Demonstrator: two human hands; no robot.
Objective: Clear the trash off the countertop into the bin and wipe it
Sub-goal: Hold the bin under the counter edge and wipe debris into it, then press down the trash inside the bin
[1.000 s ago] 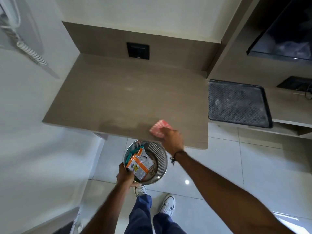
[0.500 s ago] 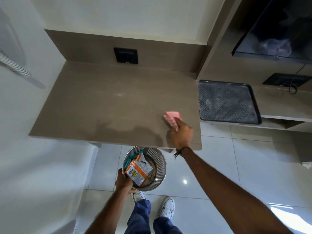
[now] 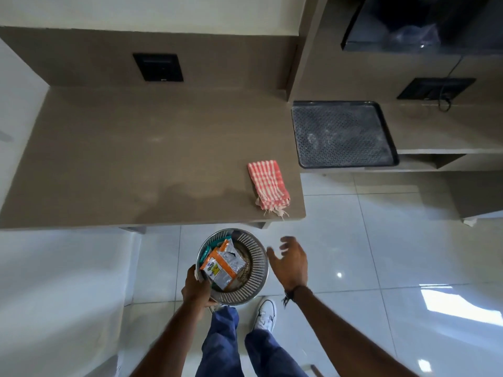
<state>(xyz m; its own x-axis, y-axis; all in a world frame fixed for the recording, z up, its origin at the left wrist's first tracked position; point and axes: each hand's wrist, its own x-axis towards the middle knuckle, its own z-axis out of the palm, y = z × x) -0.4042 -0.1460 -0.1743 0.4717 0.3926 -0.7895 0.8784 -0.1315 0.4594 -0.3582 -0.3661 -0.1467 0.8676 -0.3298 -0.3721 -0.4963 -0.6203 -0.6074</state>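
Our left hand (image 3: 196,289) is gripping the bin (image 3: 253,284) by its near rim. Our right hand (image 3: 291,261) is hovering open beside it. The cloth (image 3: 268,185) is lying at the countertop's (image 3: 136,148) front right corner.

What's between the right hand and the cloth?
Head view: nothing. The open right hand hangs over the floor beside the bin; only the countertop front edge and bare tile separate it from the cloth.
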